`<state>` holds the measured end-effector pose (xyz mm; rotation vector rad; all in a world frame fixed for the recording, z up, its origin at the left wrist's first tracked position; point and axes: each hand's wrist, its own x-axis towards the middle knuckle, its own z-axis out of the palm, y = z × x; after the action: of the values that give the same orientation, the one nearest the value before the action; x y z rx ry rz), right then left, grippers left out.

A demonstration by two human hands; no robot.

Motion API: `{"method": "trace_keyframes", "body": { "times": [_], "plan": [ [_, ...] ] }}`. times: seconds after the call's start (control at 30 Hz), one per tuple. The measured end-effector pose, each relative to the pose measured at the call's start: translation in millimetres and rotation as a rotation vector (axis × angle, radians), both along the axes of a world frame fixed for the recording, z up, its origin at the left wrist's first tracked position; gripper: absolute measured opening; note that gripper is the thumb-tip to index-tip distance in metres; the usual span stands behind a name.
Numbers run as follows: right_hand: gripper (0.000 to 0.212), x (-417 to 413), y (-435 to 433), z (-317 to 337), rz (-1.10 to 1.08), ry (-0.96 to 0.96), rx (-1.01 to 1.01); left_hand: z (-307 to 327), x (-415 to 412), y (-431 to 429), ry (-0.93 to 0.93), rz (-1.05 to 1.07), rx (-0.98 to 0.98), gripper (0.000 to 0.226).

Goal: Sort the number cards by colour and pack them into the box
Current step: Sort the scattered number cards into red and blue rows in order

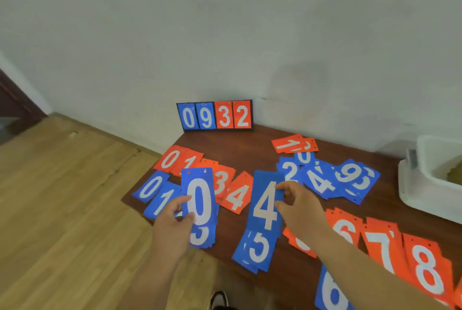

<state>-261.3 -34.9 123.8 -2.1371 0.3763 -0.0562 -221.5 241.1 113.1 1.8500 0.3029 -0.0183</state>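
Head view: left hand [173, 224], reaching from six o'clock, pinches a blue 0 card stack [200, 184] between thumb and fingers; right hand [297, 207], from four o'clock, pinches the blue 4 card [265, 212] at centre.

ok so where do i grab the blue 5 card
By its near short end, coming from the table's front edge: the blue 5 card lies flat, its far end under the blue 4 card, so the near end looks freest for fingers.
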Motion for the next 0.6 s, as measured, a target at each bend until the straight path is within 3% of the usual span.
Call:
{"method": "trace_keyframes", "body": {
  "times": [0.27,0.47,0.6],
  "plan": [
    [0.029,43.1,81.2,-56.5,0.064,0.16,-0.033,-34.3,31.0,104.8,0.018,0.065,0.048,0.038],
    [0.035,56.0,124.0,-120.8,-0.02,0.356,-0.104,-57.9,69.9,153.7,0.046,-0.039,0.191,0.039],
    [0.026,65.0,129.8,-137.7,-0.023,0.465,-0.212,-70.1,106.0,165.7,0.071,-0.149,0.248,0.036]
  ]
}}
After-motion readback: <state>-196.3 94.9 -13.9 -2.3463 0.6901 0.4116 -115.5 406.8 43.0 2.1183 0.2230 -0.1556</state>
